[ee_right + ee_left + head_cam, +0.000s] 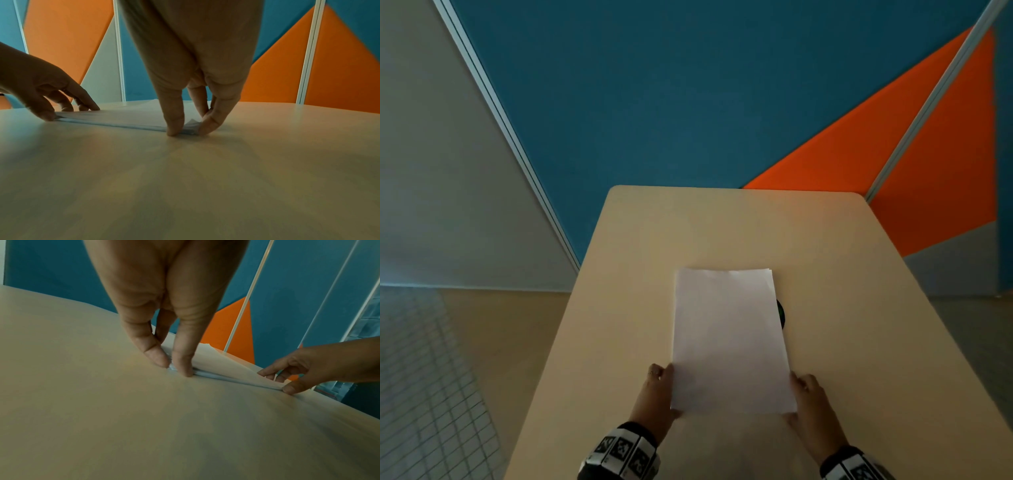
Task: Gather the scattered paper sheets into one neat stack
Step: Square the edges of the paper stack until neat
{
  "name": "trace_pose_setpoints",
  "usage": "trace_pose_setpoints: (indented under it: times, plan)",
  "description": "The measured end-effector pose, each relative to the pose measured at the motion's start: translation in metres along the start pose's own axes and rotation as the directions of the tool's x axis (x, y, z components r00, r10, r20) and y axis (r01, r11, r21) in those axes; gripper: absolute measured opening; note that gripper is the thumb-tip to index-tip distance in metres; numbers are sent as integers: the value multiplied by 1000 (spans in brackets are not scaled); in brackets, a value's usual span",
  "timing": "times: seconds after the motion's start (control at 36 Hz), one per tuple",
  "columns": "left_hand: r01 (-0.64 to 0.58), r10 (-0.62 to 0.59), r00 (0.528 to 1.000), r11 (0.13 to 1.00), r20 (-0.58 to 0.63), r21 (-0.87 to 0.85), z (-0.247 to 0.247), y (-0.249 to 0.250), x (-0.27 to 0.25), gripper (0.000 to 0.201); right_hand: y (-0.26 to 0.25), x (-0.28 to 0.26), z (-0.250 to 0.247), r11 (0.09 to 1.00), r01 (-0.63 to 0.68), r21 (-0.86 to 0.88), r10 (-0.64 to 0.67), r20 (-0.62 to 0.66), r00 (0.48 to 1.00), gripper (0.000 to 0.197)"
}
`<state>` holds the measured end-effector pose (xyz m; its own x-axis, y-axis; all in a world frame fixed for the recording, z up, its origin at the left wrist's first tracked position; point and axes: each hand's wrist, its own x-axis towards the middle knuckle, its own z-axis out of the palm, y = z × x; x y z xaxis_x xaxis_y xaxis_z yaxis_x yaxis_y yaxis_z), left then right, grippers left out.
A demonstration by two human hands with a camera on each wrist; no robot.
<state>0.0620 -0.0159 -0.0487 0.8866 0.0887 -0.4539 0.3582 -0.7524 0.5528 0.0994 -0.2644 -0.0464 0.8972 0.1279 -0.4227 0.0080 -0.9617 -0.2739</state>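
A stack of white paper sheets (729, 339) lies lengthwise in the middle of the beige table (842, 274), its edges nearly flush. My left hand (666, 390) pinches the stack's near left corner, and the left wrist view shows thumb and finger bracketing that corner (177, 368). My right hand (799, 397) pinches the near right corner, its thumb and finger tips down on the table on either side of it (190, 129). The stack's near edge (123, 120) is slightly lifted between the two hands.
A dark round thing (781, 313) shows from under the stack's right edge, mostly hidden. Blue and orange partition panels (654, 102) stand behind the table's far edge. Floor lies to the left (448, 377) and right of the table.
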Motion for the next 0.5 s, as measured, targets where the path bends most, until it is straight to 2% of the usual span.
trace_pose_setpoints:
  times: [0.33,0.44,0.5]
  plan:
    - [17,-16,1000,999,-20,50,-2,3,-8,71,1,-3,-4,1000,7,26,-8,33,999,69]
    - [34,-34,999,998,13,50,-5,2,-17,78,4,-3,-6,999,-1,33,-1,74,997,81]
    - [49,-51,998,996,27,70,-6,-3,-24,69,6,-5,-5,999,-18,47,14,98,995,86]
